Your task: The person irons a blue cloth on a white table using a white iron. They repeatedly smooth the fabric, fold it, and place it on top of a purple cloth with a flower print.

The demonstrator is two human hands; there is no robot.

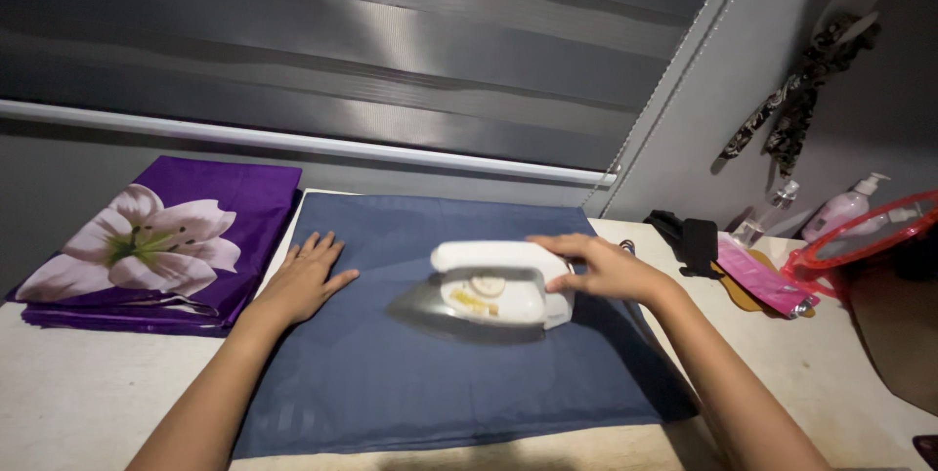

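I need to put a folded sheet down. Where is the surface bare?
Bare: the table's near-left corner, below the purple floral bedding and left of the blue cloth. Crowded: the right side, with bottles and a red-rimmed mirror.

Home setting, likely a bedroom or laundry corner. Ironing done straight on a pale desk (78, 403), with a blue cloth (391, 373) spread flat and a white household iron (493, 293) on it. Folded purple bedding with a big lily print (161, 241) stacked at the left. Grey zebra roller blind (342, 51) with bead chain (664, 70) covers the window behind. Personal clutter at right: pump bottle of lotion (845, 207), small clear spray bottle (767, 212), pink packet (767, 280), red-rimmed mirror (860, 236), patterned scarf (796, 100) hanging on the grey wall. Dim indoor light.
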